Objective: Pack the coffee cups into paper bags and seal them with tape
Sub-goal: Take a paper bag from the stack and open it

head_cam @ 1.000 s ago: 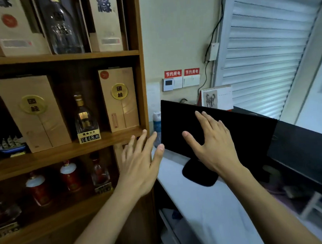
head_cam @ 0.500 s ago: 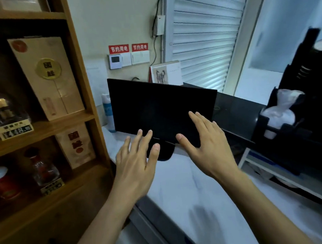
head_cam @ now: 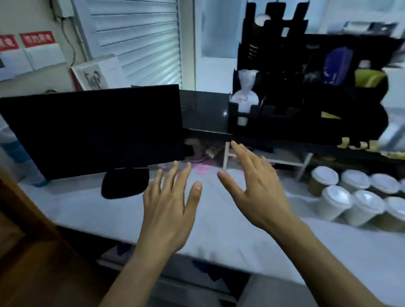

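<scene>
- The left hand and the right hand are both held over the white counter near the middle of the view, fingers spread and straight, holding nothing
- The coffee cups, with white lids, stand in two close rows on the counter at about 3 o'clock from the right hand, well apart from it
- I see no paper bags and no tape in this view, so I judge that the packing is not started yet
- Risk: the cups stand touching each other, so a quick reach to one cup may push the neighbours and tip them; a lid that is not tight may then let coffee spill
- Risk: the picture is blurred at the right edge, which suggests the head is turning; a reach made without a steady look may miss the cup or hit the rack
- The black monitor stands at 11 o'clock from the left hand, with its round base just beside the left fingertips
- A black organizer rack with a white tissue bundle stands at 1 o'clock, behind the cups
- A small white shelf frame stands between the right hand and the cups, and it may catch the wrist on a low sideways reach
- A wooden cabinet is at 9 o'clock
</scene>
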Demonstrator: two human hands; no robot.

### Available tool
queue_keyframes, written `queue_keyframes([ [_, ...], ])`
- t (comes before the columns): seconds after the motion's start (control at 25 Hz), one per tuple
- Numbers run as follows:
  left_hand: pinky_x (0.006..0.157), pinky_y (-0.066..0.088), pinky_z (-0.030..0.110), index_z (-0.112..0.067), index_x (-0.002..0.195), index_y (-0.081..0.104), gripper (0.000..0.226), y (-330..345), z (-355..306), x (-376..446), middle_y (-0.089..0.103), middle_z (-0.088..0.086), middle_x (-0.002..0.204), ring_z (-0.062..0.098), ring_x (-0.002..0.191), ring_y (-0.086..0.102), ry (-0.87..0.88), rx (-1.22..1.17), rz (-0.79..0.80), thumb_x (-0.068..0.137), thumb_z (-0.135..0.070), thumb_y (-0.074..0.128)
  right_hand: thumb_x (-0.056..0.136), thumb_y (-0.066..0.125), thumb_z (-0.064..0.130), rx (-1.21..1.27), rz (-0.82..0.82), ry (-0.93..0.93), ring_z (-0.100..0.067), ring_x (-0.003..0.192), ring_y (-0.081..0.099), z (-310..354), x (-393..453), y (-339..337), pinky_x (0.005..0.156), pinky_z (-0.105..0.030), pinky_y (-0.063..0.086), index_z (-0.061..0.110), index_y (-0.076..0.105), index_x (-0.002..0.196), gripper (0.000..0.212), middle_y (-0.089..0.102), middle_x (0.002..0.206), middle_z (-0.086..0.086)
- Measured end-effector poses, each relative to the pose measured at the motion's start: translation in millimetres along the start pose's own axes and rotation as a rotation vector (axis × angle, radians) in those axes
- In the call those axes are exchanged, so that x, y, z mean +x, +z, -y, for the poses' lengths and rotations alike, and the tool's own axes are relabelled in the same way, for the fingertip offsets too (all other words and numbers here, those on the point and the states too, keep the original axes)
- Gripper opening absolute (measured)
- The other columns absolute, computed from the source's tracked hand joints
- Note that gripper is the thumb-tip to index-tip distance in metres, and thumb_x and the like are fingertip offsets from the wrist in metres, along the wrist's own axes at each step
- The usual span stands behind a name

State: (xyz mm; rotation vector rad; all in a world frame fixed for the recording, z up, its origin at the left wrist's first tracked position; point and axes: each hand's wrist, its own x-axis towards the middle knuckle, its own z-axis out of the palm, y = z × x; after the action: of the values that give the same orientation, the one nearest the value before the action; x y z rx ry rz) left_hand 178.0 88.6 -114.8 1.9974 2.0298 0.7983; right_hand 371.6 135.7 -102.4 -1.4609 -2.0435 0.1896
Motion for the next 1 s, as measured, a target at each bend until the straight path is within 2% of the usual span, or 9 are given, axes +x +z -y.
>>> queue_keyframes([
  [0.24,0.124,0.0,0.042,-0.048,0.156,0.007,0.083,37,-54,-4,-0.003,-0.017,0.166,0.012,0.153,-0.009,0.24,-0.007,0.202,0.081,-0.08,-0.008,0.099,0.023,0.069,-0.105,-0.114,0.226,-0.007,0.152,0.017,-36,-70,-44,0.126,-0.037,0.013,0.035,0.016,0.16,0.07,0.025,0.165,0.012],
  [0.36,0.122,-0.001,0.041,-0.048,0.155,0.007,0.081,55,-94,-9,-0.003,-0.018,0.166,0.011,0.152,-0.01,0.362,-0.05,0.267,0.082,-0.08,-0.006,0.1,0.026,0.067,-0.148,-0.189,0.338,-0.006,0.151,0.017,-56,-109,-74,0.125,-0.04,0.017,0.035,0.018,0.16,0.069,0.025,0.165,0.012],
  [0.52,0.122,-0.004,0.039,-0.048,0.155,0.005,0.082,77,-153,-25,-0.005,-0.019,0.165,0.009,0.151,-0.014,0.538,-0.102,0.371,0.081,-0.081,-0.005,0.099,0.028,0.066,-0.191,-0.26,0.503,-0.003,0.152,0.011,-78,-157,-119,0.126,-0.039,0.013,0.035,0.017,0.16,0.069,0.02,0.166,0.015],
  [0.64,0.122,-0.004,0.038,-0.047,0.156,0.006,0.082,93,-199,-44,-0.005,-0.019,0.165,0.008,0.151,-0.014,0.665,-0.133,0.418,0.081,-0.081,-0.005,0.101,0.028,0.066,-0.238,-0.31,0.601,-0.003,0.152,0.011,-91,-199,-150,0.126,-0.039,0.011,0.037,0.014,0.16,0.068,0.018,0.166,0.016],
  [1.0,0.123,-0.002,0.042,-0.05,0.154,0.006,0.073,133,-320,-140,-0.002,-0.02,0.165,0.004,0.151,-0.014,0.887,-0.185,0.521,0.087,-0.079,0.001,0.102,0.026,0.068,-0.313,-0.427,0.833,0.0,0.153,0.006,-128,-339,-235,0.127,-0.033,0.001,0.041,0.008,0.16,0.067,0.012,0.168,0.016],
])
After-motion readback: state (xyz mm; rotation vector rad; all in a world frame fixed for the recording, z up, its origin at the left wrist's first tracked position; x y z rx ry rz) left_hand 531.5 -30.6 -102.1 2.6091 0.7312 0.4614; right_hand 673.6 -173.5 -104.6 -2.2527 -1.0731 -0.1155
